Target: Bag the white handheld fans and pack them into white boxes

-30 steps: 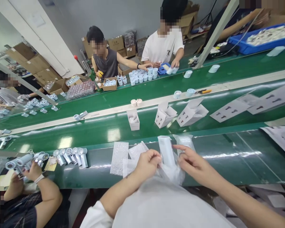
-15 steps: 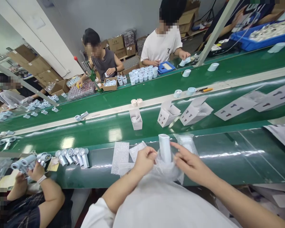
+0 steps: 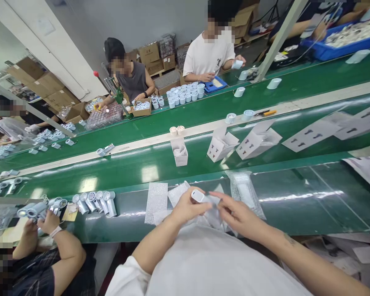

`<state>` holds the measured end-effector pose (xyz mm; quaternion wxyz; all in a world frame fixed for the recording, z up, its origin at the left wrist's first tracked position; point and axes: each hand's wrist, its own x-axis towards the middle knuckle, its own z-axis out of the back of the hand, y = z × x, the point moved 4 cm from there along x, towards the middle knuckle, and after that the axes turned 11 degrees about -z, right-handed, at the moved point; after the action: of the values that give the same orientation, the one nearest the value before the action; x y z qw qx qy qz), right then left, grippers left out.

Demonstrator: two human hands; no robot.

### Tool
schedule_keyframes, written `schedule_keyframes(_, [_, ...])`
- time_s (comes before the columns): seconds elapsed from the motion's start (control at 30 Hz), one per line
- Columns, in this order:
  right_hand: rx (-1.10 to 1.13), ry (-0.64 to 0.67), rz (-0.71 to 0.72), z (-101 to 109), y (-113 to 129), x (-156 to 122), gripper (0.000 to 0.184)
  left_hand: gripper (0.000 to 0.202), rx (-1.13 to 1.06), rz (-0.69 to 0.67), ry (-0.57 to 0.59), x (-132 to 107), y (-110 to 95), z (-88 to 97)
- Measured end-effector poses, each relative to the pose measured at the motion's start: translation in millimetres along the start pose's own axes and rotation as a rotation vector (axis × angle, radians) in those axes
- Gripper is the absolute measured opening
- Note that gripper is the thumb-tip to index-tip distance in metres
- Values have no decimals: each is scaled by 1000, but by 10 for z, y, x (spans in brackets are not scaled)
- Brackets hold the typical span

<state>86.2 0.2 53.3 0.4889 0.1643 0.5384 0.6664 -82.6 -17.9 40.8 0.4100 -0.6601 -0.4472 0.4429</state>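
Note:
Just in front of my white shirt, my left hand [image 3: 186, 206] is wrapped round a pale-blue handheld device [image 3: 198, 196], whose narrow oval end tilts up toward me. The rest of the device is hidden by my fingers and a clear plastic bag [image 3: 215, 213]. On the other side, my right hand [image 3: 239, 213] is at the bag, index finger reaching toward the device, other fingers curled on the film. Left of them lie bubble-wrap pouches [image 3: 156, 202]; to the right lies a plastic-wrapped item [image 3: 245, 191].
Open white boxes [image 3: 179, 153] stand along the green conveyor [image 3: 135, 164]. A co-worker's hands [image 3: 49, 224] hold similar devices at left, beside a row of device bodies [image 3: 94, 203]. Across the line, people work near pale-blue cups [image 3: 185, 95] and a blue tray [image 3: 320, 50].
The device has tipped from upright to pointing toward me, and my left hand has closed round it. My right hand has shifted slightly left with the bag.

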Motion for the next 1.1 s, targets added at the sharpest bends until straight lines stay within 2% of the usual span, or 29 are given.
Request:
schedule_keyframes(0.07, [85, -159, -91, 9, -115, 53, 41, 50, 112, -124, -196, -41, -19, -5])
schedule_keyframes(0.1, [134, -207, -119, -7, -172, 80, 43, 50, 153, -169, -244, -68, -10, -18])
schedule_keyframes(0.2, [243, -312, -115, -77, -308, 160, 59, 46, 214, -241, -313, -145, 85, -19])
schedule_keyframes(0.3, [290, -436, -144, -118, -401, 216, 54, 40, 395, -344, -349, -193, 174, 50])
schedule_keyframes(0.4, [323, -391, -181, -196, -355, 226, 44, 35, 826, -579, -313, -185, 162, 89])
schedule_keyframes(0.5, [400, -300, -159, -260, -164, 199, 37, 25, 1214, -758, -275, -129, 115, 89])
schedule_keyframes(0.57, [533, -233, -173, -270, -49, 201, 36, 23, 1291, -794, -271, -93, 76, 87])
schedule_keyframes(0.67, [886, -53, -337, -303, 8, 227, 44, 28, 1319, -831, -186, -98, 31, 8])
schedule_keyframes(0.73, [1049, 56, -408, -345, 20, 225, 50, 29, 1330, -796, -78, -119, 32, -62])
schedule_keyframes(0.83, [1119, 35, -437, -385, -20, 199, 52, 47, 1115, -642, 38, -124, 54, -85])
schedule_keyframes(0.9, [1119, 1, -478, -403, -81, 182, 51, 66, 795, -530, 23, -81, 78, -29])
schedule_keyframes(0.97, [1097, -5, -526, -399, -137, 177, 51, 77, 486, -401, -65, 13, 137, 64])
schedule_keyframes(1.03, [1080, -8, -553, -368, -161, 177, 52, 60, 361, -290, -195, 124, 214, 150])
schedule_keyframes(1.1, [1084, 25, -553, -349, -140, 172, 55, 26, 458, -287, -280, 202, 242, 172])
